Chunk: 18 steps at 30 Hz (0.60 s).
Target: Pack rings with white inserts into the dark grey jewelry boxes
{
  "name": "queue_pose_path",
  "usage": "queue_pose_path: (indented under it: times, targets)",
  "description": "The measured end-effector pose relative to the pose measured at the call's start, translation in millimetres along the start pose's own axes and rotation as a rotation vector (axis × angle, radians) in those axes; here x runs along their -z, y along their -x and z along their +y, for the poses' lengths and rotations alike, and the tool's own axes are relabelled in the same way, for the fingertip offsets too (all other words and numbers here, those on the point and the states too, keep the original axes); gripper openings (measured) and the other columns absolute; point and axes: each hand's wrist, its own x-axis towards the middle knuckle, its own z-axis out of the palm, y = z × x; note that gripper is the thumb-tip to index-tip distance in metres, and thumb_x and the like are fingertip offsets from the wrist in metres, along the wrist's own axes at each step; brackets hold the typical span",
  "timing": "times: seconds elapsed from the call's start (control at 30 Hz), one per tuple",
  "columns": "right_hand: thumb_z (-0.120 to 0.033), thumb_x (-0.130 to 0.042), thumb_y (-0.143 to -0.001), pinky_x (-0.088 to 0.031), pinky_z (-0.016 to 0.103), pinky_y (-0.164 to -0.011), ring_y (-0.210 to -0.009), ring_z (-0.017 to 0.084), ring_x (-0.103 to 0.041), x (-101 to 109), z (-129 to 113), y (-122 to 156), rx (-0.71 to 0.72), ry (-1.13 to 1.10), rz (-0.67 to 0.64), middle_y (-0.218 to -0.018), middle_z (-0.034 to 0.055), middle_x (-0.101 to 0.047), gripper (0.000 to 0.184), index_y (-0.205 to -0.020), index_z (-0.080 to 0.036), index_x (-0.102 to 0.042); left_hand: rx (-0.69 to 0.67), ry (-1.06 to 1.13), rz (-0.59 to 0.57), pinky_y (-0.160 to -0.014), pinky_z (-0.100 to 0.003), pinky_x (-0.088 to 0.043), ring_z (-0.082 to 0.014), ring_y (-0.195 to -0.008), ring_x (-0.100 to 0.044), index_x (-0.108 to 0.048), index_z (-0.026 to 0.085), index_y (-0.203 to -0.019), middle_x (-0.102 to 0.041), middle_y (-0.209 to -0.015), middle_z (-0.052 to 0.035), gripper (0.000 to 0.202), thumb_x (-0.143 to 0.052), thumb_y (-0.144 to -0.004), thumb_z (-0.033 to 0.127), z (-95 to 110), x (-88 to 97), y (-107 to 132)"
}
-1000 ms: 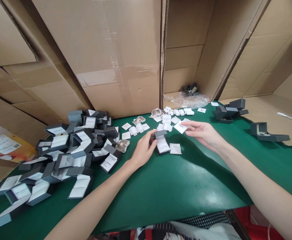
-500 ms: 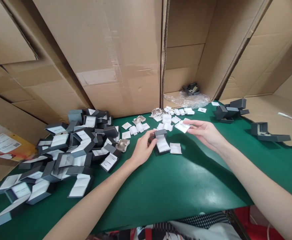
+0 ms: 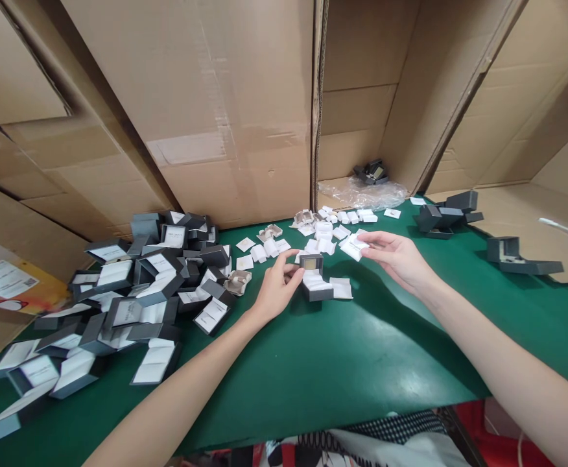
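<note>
My left hand (image 3: 275,290) grips a small open grey box (image 3: 314,277) by its left side on the green table (image 3: 342,363); the box's lid stands up and white lining shows inside. My right hand (image 3: 397,256) pinches a small white card (image 3: 353,246) at the edge of a scatter of white cards and inserts (image 3: 323,232). A single white insert (image 3: 341,288) lies just right of the box.
A large heap of open grey boxes (image 3: 133,292) covers the table's left. More grey boxes (image 3: 445,214) and one (image 3: 517,256) sit at the right. Cardboard walls (image 3: 225,110) enclose the back, with a clear plastic bag (image 3: 362,193) in the corner.
The grey box has been turned so its open lid faces me, and it sits slightly lower. My right hand has closed on a white card and lifted it a little.
</note>
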Motion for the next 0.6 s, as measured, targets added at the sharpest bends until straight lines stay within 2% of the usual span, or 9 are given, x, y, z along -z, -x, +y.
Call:
queue_pose_path:
  times: [0.13,0.27,0.47,0.6]
  targets:
    - [-0.037,-0.080,-0.060,-0.049,0.040,-0.088,-0.089,0.021,-0.062,-15.3,9.2,3.5,0.062,0.081,-0.058,-0.091,0.0059,-0.067,0.032,-0.083,-0.018,-0.067,0.002,0.015,-0.036,-0.058,-0.022,-0.042,-0.0124,-0.061,-0.052,-0.050,0.017,-0.123,-0.065,-0.077,-0.0017,0.041,-0.045,-0.089,0.039,-0.9,-1.1,0.0]
    - [-0.038,-0.073,-0.070,-0.051,0.037,-0.080,-0.083,0.019,-0.060,-30.8,13.5,12.4,0.277,0.230,-0.089,-0.088,0.0053,-0.062,0.022,-0.081,-0.021,-0.065,0.042,0.050,-0.011,-0.061,-0.023,-0.046,-0.0133,-0.064,-0.056,-0.052,0.015,-0.122,-0.066,-0.082,-0.0043,0.042,-0.047,-0.087,0.039,-2.3,-4.7,1.6]
    - [-0.032,-0.064,-0.079,-0.050,0.037,-0.076,-0.084,0.021,-0.060,-40.4,1.5,28.2,0.528,0.399,-0.044,-0.085,0.0056,-0.063,0.007,-0.078,-0.025,-0.065,0.085,0.154,-0.027,-0.061,-0.026,-0.051,-0.0144,-0.062,-0.060,-0.054,0.012,-0.119,-0.067,-0.086,-0.0070,0.045,-0.052,-0.084,0.040,-0.5,-10.7,3.2]
    - [-0.025,-0.060,-0.082,-0.049,0.038,-0.076,-0.082,0.020,-0.062,-47.3,3.8,32.7,0.638,0.522,-0.148,-0.085,0.0049,-0.066,0.007,-0.078,-0.025,-0.065,0.078,0.138,-0.045,-0.062,-0.026,-0.051,-0.0155,-0.065,-0.060,-0.055,0.011,-0.121,-0.067,-0.085,-0.0062,0.047,-0.052,-0.085,0.041,-0.4,-11.1,2.8]
